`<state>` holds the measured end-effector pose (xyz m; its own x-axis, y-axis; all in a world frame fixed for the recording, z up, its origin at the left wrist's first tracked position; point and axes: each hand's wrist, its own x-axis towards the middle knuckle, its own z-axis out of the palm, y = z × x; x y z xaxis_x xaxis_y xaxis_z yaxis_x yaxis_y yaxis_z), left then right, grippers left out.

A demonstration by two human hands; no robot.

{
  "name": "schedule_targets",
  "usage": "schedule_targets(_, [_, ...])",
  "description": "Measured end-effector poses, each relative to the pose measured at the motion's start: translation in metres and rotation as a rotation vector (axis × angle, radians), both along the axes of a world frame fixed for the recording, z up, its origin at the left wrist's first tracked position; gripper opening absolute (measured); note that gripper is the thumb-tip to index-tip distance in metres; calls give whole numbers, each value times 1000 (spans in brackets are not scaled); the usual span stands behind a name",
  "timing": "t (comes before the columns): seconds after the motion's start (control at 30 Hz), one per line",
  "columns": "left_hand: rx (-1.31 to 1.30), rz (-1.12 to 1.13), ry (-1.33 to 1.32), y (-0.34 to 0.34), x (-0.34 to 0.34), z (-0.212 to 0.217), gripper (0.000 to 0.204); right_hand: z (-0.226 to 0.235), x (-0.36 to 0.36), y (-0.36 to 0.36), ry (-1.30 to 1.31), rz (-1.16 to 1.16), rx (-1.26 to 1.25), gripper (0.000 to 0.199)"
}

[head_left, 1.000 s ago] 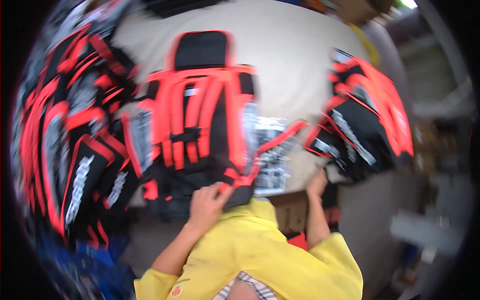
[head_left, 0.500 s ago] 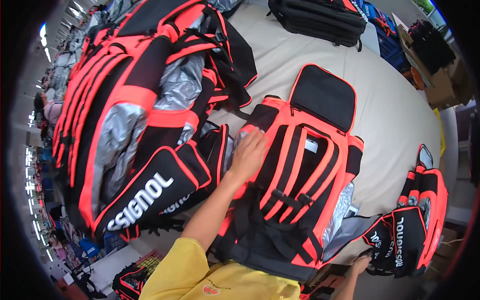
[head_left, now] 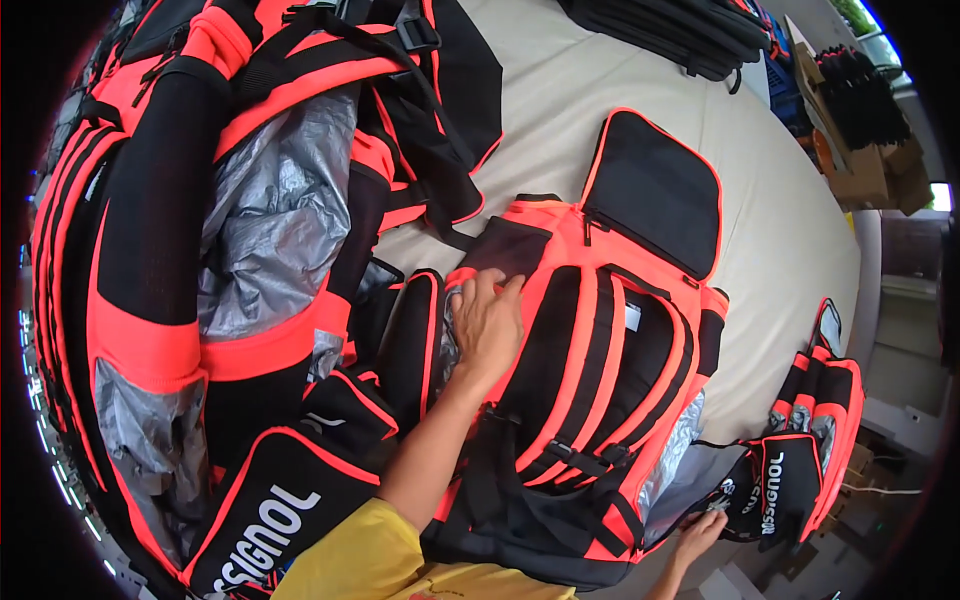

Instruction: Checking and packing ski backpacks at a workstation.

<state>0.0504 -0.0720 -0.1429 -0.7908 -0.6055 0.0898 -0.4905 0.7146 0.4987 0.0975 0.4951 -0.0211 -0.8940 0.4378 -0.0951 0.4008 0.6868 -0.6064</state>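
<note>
— Surface?

— A beige table (head_left: 640, 90), wide, bending toward the rim of the view. Cardboard boxes (head_left: 870, 150) stand off its far right corner, and a flat stack of black bags (head_left: 690, 35) lies along the far edge.

— Item under examination?

— A red-and-black backpack (head_left: 600, 400), lying flat near the middle of the table, straps upward, its top flap (head_left: 655, 190) thrown open away from the person. A heap of like packs (head_left: 230, 250) is piled at the left, touching it; silver lining shows on several.

— Left hand?

— The left hand (head_left: 487, 325) rests flat on the backpack's upper left corner, fingers extended and slightly spread, gripping nothing.

— Right hand?

— The right hand (head_left: 700, 530) is at the lower right edge, beside a small red-and-black bag (head_left: 800, 470). Fingertips touch the grey flap there; whether they pinch it, I cannot tell.

— Clothing?

— A yellow sleeve (head_left: 350, 560) at the lower edge.
</note>
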Motion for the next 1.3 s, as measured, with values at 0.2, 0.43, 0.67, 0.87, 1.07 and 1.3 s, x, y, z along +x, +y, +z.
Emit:
schedule_targets(0.2, [52, 173, 12, 4, -25, 4, 18, -35, 47, 10, -120, 97, 228, 34])
schedule_targets(0.43, [255, 265, 324, 0, -21, -13, 10, -62, 89, 22, -105, -31, -4, 33])
schedule_targets(0.67, [691, 144, 352, 7, 43, 53, 26, -96, 96, 118, 36, 242, 487, 28])
schedule_targets(0.87, [508, -29, 359, 109, 130, 157, 17, -120, 41, 141, -257, 154, 258, 54])
schedule_targets(1.07, [-21, -755, 86, 261, 204, 221, 53, -126, 42, 144, -4, 304, 175, 49])
schedule_targets(1.3, [46, -382, 88, 282, 187, 181, 33, -103, 160, 99, 39, 255, -377, 48])
